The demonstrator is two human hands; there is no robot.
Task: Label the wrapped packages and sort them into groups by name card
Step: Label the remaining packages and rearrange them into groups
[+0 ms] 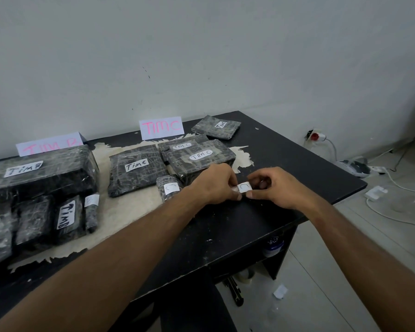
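Beside "TIM C" packages (197, 156), left hand (213, 183) and right hand (273, 188) pinch "C" label (244, 187).

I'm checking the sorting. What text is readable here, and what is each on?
"TIM C": pink card
"TIM B", partly hidden: left card
"TimB": big package, small package
"TIM C": four packages
"C": small package, label pinched by both hands
Roll's label: unreadable
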